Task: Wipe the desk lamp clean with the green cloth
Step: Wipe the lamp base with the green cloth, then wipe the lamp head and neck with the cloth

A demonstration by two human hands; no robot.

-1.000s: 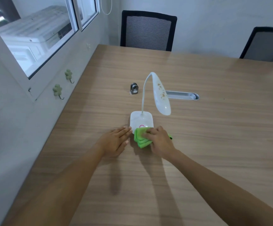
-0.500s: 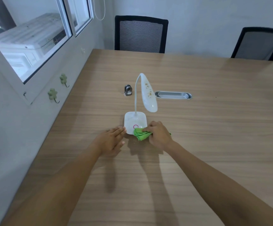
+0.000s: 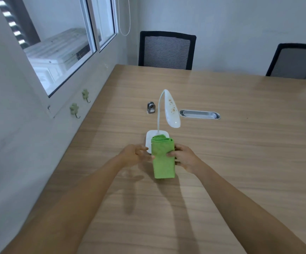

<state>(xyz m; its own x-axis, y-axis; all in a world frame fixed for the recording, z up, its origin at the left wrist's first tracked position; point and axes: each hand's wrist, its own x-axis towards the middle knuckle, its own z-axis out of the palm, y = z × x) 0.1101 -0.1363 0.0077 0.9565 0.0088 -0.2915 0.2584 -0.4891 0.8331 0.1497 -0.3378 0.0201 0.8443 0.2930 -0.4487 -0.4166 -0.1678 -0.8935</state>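
Observation:
A white desk lamp (image 3: 172, 110) stands mid-table, its bent head speckled with brown stains. Its square base (image 3: 149, 139) is partly hidden behind the folded green cloth (image 3: 163, 158). My right hand (image 3: 184, 157) grips the cloth by its right edge and holds it lifted off the table in front of the base. Beside the cloth's left edge is my left hand (image 3: 134, 154), fingers spread, at or very near the cloth; a firm grip does not show.
A small metal clip-like object (image 3: 150, 107) sits behind the lamp to the left. A grey cable slot (image 3: 199, 114) is set into the wooden table (image 3: 240, 162). Two black chairs (image 3: 166, 50) stand at the far edge. The wall with hooks (image 3: 74, 110) runs along the left.
My right hand has lifted the cloth off the lamp base and it now hangs unfolded lengthwise. My left hand rose from the table to the cloth's left side.

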